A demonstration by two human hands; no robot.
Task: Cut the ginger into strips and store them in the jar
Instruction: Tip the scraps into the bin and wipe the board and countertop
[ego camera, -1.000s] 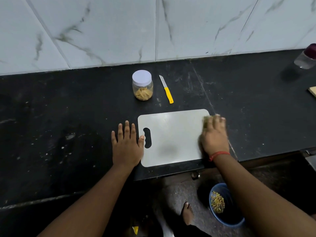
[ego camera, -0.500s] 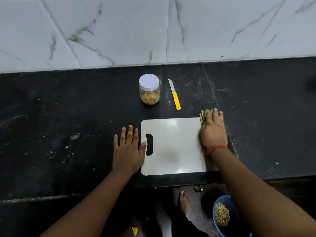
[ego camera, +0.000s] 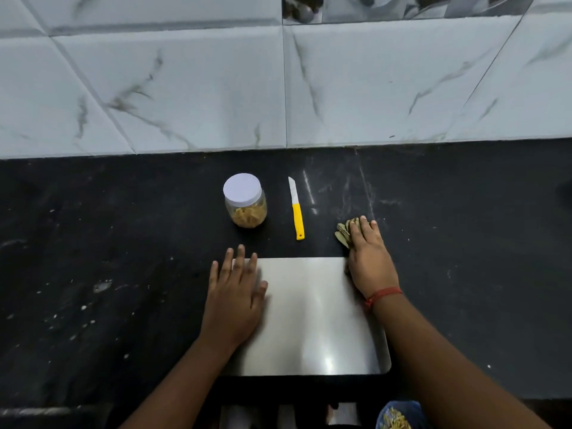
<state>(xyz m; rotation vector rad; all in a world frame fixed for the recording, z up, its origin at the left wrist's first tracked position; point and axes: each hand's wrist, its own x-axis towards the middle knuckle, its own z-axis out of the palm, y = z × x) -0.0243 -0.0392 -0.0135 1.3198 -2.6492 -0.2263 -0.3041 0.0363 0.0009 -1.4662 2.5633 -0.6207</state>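
Head view, mid-frame: left hand [ego camera: 235, 297] flat, steadying cutting board [ego camera: 315, 317]; right hand [ego camera: 370, 258] fingers straight, pressing scrub pad [ego camera: 343, 233], presumably wiping; jar [ego camera: 245, 200] lidded, knife [ego camera: 296, 208] parked above.

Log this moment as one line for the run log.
left hand flat on cutting board | right hand presses scrub pad on counter | jar lidded | knife idle

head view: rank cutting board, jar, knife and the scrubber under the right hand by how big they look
1. cutting board, by far the largest
2. jar
3. knife, longer than the jar but much thinner
4. scrubber, though the right hand hides part of it, so its rank is unsure
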